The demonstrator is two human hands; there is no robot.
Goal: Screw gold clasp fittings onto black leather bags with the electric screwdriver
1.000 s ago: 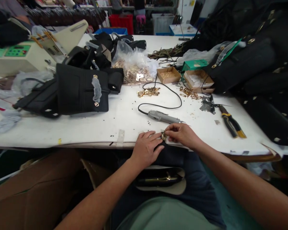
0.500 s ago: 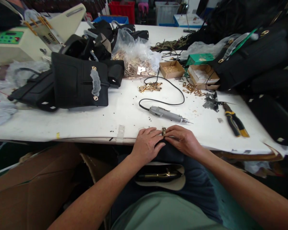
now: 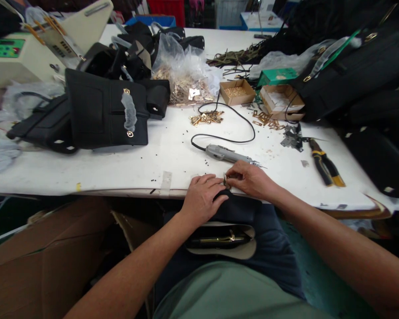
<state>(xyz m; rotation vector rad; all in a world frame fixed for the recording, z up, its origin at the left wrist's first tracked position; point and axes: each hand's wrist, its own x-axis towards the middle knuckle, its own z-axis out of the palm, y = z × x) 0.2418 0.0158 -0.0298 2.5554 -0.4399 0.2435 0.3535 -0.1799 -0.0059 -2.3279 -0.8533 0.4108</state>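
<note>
A black bag (image 3: 237, 207) rests on my lap against the table edge, its mouth open toward me with a gold-coloured fitting inside. My left hand (image 3: 203, 197) lies flat over the bag's far end, fingers stretched out and thumb apart. Beside its fingertips, my right hand (image 3: 249, 179) pinches a small metal fitting (image 3: 225, 180) between thumb and forefinger, at the bag's far end. The fingers partly cover this fitting. Just beyond my right hand lies a grey electric screwdriver (image 3: 228, 154), its tip pointing right.
Gold metal plates (image 3: 206, 117) lie in a pile beyond the screwdriver's black cord. Cardboard boxes (image 3: 237, 93) with small parts stand farther back. Pliers (image 3: 326, 164) lie at right. Finished-looking black bags (image 3: 106, 110) crowd the left, and a cardboard carton (image 3: 53, 252) stands below the table.
My right hand has lifted and turned slightly at the fitting, which now shows more edge-on. My left hand stays in place on the bag. The whole view has shifted a little.
</note>
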